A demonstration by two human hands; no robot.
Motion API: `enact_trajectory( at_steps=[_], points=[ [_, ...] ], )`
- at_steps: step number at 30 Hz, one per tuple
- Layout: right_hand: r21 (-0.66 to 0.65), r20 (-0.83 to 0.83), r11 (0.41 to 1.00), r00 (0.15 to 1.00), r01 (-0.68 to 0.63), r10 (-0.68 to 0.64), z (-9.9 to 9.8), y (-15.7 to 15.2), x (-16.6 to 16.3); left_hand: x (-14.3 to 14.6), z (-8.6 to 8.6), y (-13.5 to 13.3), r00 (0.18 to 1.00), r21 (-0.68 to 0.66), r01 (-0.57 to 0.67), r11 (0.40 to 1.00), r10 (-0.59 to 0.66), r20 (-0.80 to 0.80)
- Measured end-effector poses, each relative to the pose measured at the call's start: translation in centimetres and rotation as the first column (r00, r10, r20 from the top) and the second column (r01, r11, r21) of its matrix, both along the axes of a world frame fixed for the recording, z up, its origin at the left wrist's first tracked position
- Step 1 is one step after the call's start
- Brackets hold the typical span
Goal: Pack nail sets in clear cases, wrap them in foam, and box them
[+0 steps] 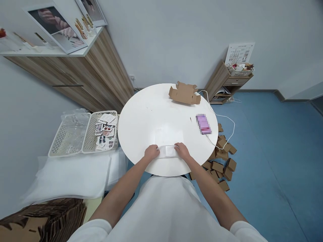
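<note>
At the near side of the round white table [141,111], a whitish, partly see-through foam sheet [168,152] stretches between my hands. My left hand [151,152] is closed on its left end. The right end is gripped by my right hand [182,150], fingers curled over it. A paler rectangle shows in the right half of the sheet; whether something is wrapped inside I cannot tell. Farther back on the table lies an unfolded brown cardboard box [185,93]. A phone [203,124], blurred out and purple, rests at the right with a white cable.
Left of the table stand two white baskets [85,132], one with printed cards, one with clear plastic. White foam sheets [75,174] and flat cardboard [60,218] are stacked below. Small brown boxes [223,154] lie on the floor at right. A wooden cabinet [106,64] is behind left.
</note>
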State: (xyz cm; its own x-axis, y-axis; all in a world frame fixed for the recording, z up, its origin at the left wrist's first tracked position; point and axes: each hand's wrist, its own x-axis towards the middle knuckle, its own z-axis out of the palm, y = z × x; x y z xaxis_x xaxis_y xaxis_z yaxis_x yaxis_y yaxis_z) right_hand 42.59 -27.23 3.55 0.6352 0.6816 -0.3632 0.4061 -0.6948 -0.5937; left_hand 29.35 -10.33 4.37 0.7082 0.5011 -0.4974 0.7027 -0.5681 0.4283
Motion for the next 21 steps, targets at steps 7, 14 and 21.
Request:
enact_trajectory(
  at_steps=[7,14,21],
  points=[
    [0.087,0.353,0.981,0.916,0.173,-0.192,0.3,-3.3,1.1,0.0,0.8,-1.0,0.99,0.281,0.055,0.958,-0.089,0.108],
    [0.114,0.428,0.946,0.874,-0.303,0.229,2.1,-2.8,-0.1,0.5,1.7,-2.6,0.841,0.31,0.392,0.866,-0.474,0.261],
    [-0.029,0.187,0.879,0.861,-0.476,0.473,2.8,-0.9,-1.5,0.4,1.6,-3.8,0.841,0.174,0.462,0.87,-0.492,0.227]
  ],
)
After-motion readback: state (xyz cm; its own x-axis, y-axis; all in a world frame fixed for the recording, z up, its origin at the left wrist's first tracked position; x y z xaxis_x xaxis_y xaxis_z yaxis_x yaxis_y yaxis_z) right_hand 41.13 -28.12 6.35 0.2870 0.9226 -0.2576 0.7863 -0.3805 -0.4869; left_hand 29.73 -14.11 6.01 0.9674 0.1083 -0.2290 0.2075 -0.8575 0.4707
